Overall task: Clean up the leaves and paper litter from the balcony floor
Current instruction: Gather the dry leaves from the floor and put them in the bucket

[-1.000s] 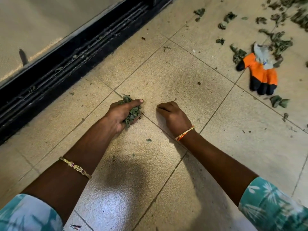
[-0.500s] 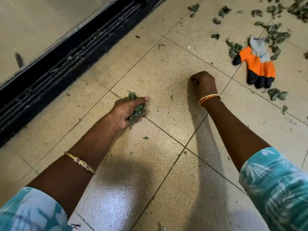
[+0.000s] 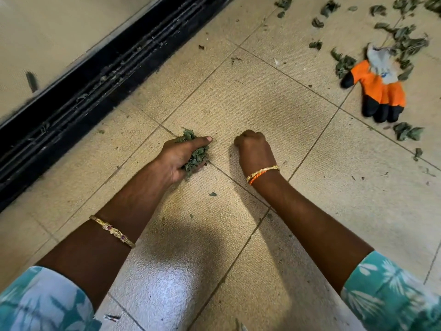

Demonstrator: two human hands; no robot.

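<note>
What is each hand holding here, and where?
Left hand holds a clump of leaves bunched under the thumb. Right hand is fisted; contents cannot be told.

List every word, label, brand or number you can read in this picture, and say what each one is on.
None can be read.
orange glove: a small blue mark on its grey cuff, too small and blurred to read.
bangles on the left hand and right hand: no lettering shows.
floor tiles and leaves: no text.
</note>
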